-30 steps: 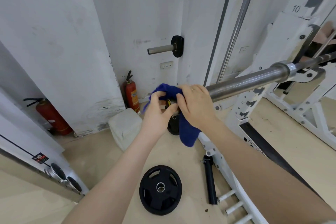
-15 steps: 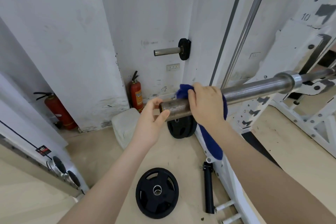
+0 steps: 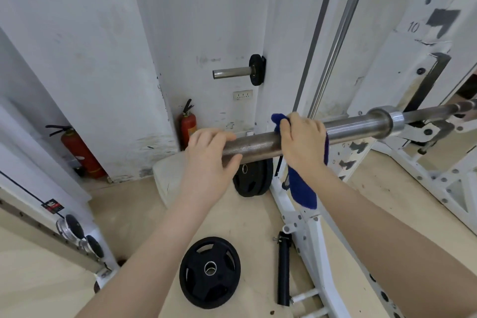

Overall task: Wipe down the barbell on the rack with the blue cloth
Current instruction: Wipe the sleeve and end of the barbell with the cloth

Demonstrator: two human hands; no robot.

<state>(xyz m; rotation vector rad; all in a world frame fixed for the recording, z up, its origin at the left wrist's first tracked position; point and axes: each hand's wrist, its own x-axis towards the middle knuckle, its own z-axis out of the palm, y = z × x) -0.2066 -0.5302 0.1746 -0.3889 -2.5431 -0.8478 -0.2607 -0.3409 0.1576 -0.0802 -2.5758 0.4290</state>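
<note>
Farther along the barbell [image 3: 356,129] now, right hand [image 3: 300,141] presses blue cloth [image 3: 303,188].

- One barbell [image 3: 361,128], lying across the rack [image 3: 436,121].
- One blue cloth [image 3: 303,188], draped over the bar.
- Two hands on the bar: a left hand [image 3: 210,160] at its end and a right hand [image 3: 302,142] over the cloth.
- Two red fire extinguishers: one [image 3: 188,124] against the back wall, another [image 3: 80,152] further left.
- One black weight plate [image 3: 210,272] flat on the floor.
- More black plates [image 3: 254,178] stand on edge under the bar; two, as far as I can tell.
- One steel peg [image 3: 232,72] sticking out of the wall.
- One wall socket strip [image 3: 242,95].
- One short black tube [image 3: 284,268] on the floor.
</note>
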